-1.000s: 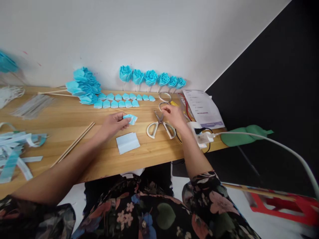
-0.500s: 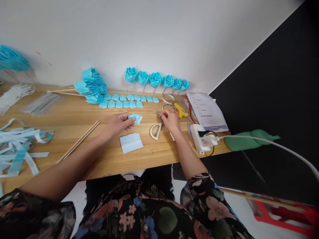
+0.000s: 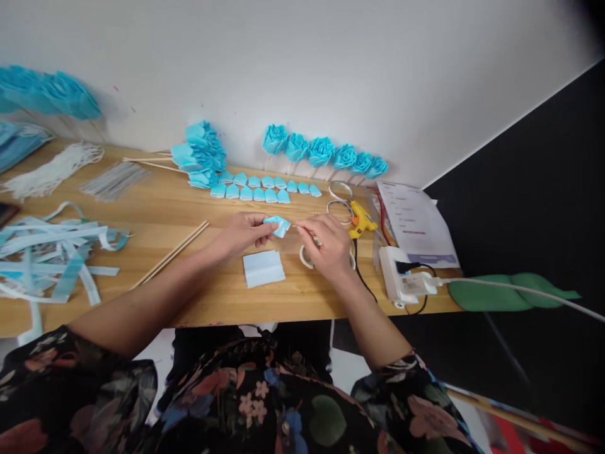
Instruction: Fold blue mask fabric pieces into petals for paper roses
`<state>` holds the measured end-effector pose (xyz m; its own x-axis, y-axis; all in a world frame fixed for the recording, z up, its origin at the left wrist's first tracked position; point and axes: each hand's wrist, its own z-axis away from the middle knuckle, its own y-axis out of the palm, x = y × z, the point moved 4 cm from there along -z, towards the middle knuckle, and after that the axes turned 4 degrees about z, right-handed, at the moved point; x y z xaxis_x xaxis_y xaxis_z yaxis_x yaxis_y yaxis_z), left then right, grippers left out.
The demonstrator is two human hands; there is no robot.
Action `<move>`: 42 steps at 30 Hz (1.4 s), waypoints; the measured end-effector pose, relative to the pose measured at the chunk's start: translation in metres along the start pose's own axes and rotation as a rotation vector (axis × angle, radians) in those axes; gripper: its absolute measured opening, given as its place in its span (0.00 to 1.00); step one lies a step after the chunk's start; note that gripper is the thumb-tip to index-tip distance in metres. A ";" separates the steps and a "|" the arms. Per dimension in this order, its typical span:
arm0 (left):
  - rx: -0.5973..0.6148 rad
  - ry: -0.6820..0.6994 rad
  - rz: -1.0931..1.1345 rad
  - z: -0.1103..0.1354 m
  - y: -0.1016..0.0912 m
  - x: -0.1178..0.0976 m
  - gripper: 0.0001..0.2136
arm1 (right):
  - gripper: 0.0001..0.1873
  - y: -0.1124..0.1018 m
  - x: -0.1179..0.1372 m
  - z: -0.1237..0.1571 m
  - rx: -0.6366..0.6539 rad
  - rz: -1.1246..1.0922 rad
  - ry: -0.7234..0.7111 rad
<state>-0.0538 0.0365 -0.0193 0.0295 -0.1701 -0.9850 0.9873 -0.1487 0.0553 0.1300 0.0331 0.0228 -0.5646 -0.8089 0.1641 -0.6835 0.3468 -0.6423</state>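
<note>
My left hand (image 3: 246, 233) pinches a small folded light-blue fabric petal (image 3: 278, 226) above the table. Close to its right edge, my right hand (image 3: 329, 244) has thumb and forefinger pressed together on a thin, short stick-like piece (image 3: 294, 225), mostly hidden by the fingers. Below the petal lies a flat pale-blue fabric rectangle (image 3: 263, 269). Under and around my right hand show the white handles of scissors (image 3: 306, 257), the rest covered. Two rows of folded blue petals (image 3: 258, 194) lie farther back.
Blue fabric roses (image 3: 321, 152) on sticks lean along the wall, with a bunch (image 3: 201, 154) to their left. A yellow glue gun (image 3: 363, 221), tape rings (image 3: 340, 190) and a power strip (image 3: 394, 274) are on the right. Fabric strips (image 3: 57, 258) and wooden sticks (image 3: 170, 254) lie left.
My right hand has come away from beside the glue gun and moved left, up to the petal, with a thin piece in its fingertips. My left hand still holds the petal. The view has shifted left.
</note>
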 end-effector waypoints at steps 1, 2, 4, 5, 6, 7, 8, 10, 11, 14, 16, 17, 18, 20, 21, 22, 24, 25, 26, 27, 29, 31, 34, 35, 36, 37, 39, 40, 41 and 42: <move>-0.003 -0.003 0.006 0.000 0.000 0.000 0.10 | 0.07 0.003 0.003 -0.001 -0.012 0.022 -0.038; -0.006 -0.007 0.010 0.000 0.000 0.001 0.10 | 0.07 0.006 0.005 -0.001 -0.025 0.049 -0.061; -0.016 -0.009 0.012 -0.001 0.000 0.001 0.10 | 0.07 0.013 0.005 0.000 -0.047 0.105 -0.088; -0.021 -0.007 0.013 -0.001 0.000 0.002 0.10 | 0.07 0.016 0.005 0.002 -0.058 0.128 -0.098; -0.024 -0.004 0.014 -0.001 0.000 0.002 0.11 | 0.06 0.018 0.004 0.003 -0.070 0.147 -0.106; -0.028 -0.001 0.015 -0.001 0.000 0.001 0.11 | 0.06 0.019 0.005 0.004 -0.081 0.162 -0.112; -0.031 0.000 0.014 -0.001 0.001 0.001 0.11 | 0.06 0.021 0.005 0.005 -0.089 0.175 -0.114; -0.038 -0.005 0.004 0.000 0.001 -0.001 0.12 | 0.06 0.022 0.006 0.007 -0.089 0.199 -0.109; -0.040 -0.011 -0.008 0.001 0.002 -0.002 0.12 | 0.06 0.023 0.006 0.008 -0.082 0.211 -0.103; -0.041 -0.037 -0.040 0.002 0.002 -0.005 0.13 | 0.07 0.026 0.006 0.009 -0.036 0.233 -0.083; -0.039 -0.041 -0.040 0.003 0.002 -0.006 0.12 | 0.08 0.028 0.004 0.011 -0.002 0.221 -0.067; -0.036 -0.034 -0.033 0.003 0.002 -0.006 0.12 | 0.08 0.029 0.003 0.012 0.016 0.205 -0.057; -0.035 -0.022 -0.022 0.003 0.002 -0.005 0.12 | 0.09 0.031 0.002 0.012 0.035 0.185 -0.047; -0.027 0.003 0.005 0.002 0.002 -0.003 0.12 | 0.10 0.033 0.000 0.014 0.069 0.148 -0.025; -0.024 0.009 0.025 0.001 0.002 -0.001 0.11 | 0.10 0.034 -0.001 0.014 0.083 0.134 -0.014; -0.022 0.007 0.049 0.000 0.002 0.001 0.11 | 0.10 0.035 -0.001 0.014 0.095 0.122 -0.006; -0.025 -0.013 0.106 -0.001 0.003 0.005 0.11 | 0.11 0.036 -0.001 0.013 0.107 0.104 -0.002; -0.028 -0.029 0.136 -0.002 0.003 0.008 0.11 | 0.11 0.035 0.000 0.012 0.112 0.096 -0.003; -0.033 -0.045 0.168 -0.003 0.002 0.009 0.10 | 0.11 0.035 0.001 0.012 0.117 0.089 -0.006; -0.036 -0.059 0.196 -0.003 0.002 0.010 0.10 | 0.12 0.034 0.002 0.011 0.126 0.080 -0.009; -0.042 -0.069 0.228 -0.004 0.001 0.011 0.10 | 0.13 0.033 0.003 0.010 0.147 0.041 0.009; -0.037 -0.062 0.198 -0.004 0.000 0.009 0.10 | 0.15 0.031 0.001 0.010 0.152 -0.042 0.086; -0.022 -0.049 0.091 -0.004 -0.001 0.005 0.10 | 0.17 0.029 -0.010 0.012 0.104 -0.211 0.307; -0.017 -0.045 0.062 -0.003 -0.001 0.003 0.10 | 0.17 0.030 -0.014 0.013 0.098 -0.278 0.385; -0.011 -0.040 0.040 -0.002 0.000 0.003 0.10 | 0.18 0.032 -0.017 0.015 0.108 -0.354 0.453; -0.003 -0.035 0.021 -0.002 0.000 0.002 0.10 | 0.19 0.035 -0.020 0.016 0.137 -0.437 0.508; 0.022 -0.032 -0.019 -0.001 0.002 0.002 0.11 | 0.20 0.042 -0.023 0.018 0.222 -0.597 0.574; 0.033 -0.037 -0.040 0.000 0.003 0.003 0.11 | 0.21 0.045 -0.023 0.019 0.262 -0.660 0.591; 0.041 -0.043 -0.061 0.000 0.003 0.004 0.12 | 0.22 0.048 -0.023 0.020 0.293 -0.705 0.603; 0.045 -0.047 -0.080 0.000 0.004 0.004 0.13 | 0.24 0.050 -0.023 0.021 0.312 -0.735 0.612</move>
<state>-0.0501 0.0351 -0.0233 -0.0572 -0.2017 -0.9778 0.9782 -0.2074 -0.0144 0.1182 0.0591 -0.0288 -0.2515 -0.3583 0.8991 -0.8561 -0.3510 -0.3793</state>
